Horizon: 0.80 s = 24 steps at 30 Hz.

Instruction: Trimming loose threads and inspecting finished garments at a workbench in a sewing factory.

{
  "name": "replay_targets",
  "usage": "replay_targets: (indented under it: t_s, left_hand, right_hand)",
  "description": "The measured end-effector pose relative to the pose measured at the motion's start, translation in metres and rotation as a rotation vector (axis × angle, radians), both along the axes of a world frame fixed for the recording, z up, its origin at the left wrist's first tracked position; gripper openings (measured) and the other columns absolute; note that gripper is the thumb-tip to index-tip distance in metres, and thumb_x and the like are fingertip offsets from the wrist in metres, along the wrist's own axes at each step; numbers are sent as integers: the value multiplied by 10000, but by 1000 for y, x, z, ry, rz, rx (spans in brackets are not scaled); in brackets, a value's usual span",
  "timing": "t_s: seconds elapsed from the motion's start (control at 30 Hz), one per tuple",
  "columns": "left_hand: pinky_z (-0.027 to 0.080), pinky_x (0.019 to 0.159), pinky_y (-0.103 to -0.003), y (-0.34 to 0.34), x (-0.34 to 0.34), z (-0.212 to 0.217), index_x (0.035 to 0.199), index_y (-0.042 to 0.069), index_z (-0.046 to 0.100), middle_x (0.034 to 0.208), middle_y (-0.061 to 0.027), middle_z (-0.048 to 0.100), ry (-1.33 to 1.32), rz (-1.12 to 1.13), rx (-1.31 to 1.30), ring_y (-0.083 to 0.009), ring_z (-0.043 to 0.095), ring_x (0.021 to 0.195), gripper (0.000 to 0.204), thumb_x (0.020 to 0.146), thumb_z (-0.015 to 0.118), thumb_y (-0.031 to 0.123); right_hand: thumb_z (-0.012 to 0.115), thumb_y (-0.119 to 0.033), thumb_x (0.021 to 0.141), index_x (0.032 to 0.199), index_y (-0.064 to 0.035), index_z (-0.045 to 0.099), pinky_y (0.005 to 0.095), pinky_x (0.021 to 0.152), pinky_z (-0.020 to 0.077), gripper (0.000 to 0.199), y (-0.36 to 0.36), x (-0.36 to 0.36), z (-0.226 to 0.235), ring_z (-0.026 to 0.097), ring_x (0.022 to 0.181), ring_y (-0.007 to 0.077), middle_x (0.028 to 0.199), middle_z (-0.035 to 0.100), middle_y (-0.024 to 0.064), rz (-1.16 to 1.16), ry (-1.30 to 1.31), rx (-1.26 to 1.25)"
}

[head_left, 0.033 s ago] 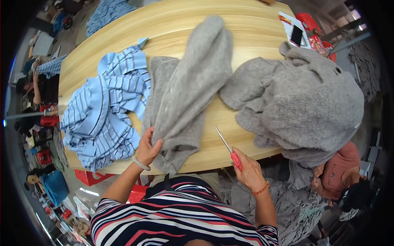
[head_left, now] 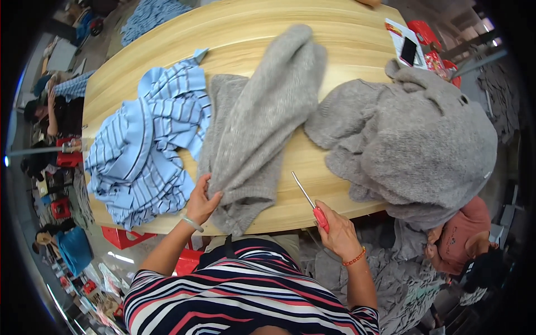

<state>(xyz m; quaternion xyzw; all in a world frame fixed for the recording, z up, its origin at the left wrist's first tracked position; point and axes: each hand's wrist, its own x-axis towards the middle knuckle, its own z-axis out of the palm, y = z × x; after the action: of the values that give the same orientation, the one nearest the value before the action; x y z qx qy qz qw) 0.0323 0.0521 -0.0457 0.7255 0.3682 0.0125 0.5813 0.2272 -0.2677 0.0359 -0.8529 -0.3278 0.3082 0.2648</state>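
A grey knit garment (head_left: 262, 111) lies across the middle of the table, with one long part stretched toward the far side. My left hand (head_left: 201, 202) grips its near left edge, thumb on top and fingers at the side. In my right hand (head_left: 338, 231) is a red-handled tool (head_left: 320, 216) with a slim straight metal shaft. The shaft points up and left, apart from the garment, over bare wood. What kind of tool it is I cannot tell. A thin cord seems to hang below that hand.
On the left lies a heap of blue striped shirts (head_left: 145, 151). A large pile of grey knitwear (head_left: 430, 145) covers the right of the wooden table (head_left: 234, 33). A phone (head_left: 408, 51) rests at the far right. A person in a pink top (head_left: 462, 237) sits beyond the right edge.
The table and the clothes sit slightly farther right in the picture. Both hands keep the same hold.
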Motion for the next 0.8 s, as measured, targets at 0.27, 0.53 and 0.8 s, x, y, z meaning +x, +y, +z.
replay_targets:
  t_s: [0.27,0.53,0.8]
  left_hand:
    - [217,1107,-516,-6,34,-45,1361,111,451,1465,-175,335,-134,-499,949,-371,289,1368,604,802,662,196]
    - [129,1115,-577,-1,33,-97,1368,266,469,1534,-177,195,-118,-605,817,-391,165,1414,577,818,637,316]
    - [125,1107,-594,0,32,-103,1343,292,501,1541,-162,179,-146,-597,836,-395,140,1413,524,840,620,382]
  right_hand:
    - [642,-144,821,1296,-82,469,448,750,494,509,52,-35,0,625,856,382,974,647,197,257,-43,-52]
    - [573,-257,876,1308,-113,463,496,694,488,469,97,-60,0,636,757,402,786,652,216,424,-16,-325]
    - [568,-250,874,1290,-115,478,512,683,483,446,119,-53,-10,634,736,419,779,648,238,312,-90,-310]
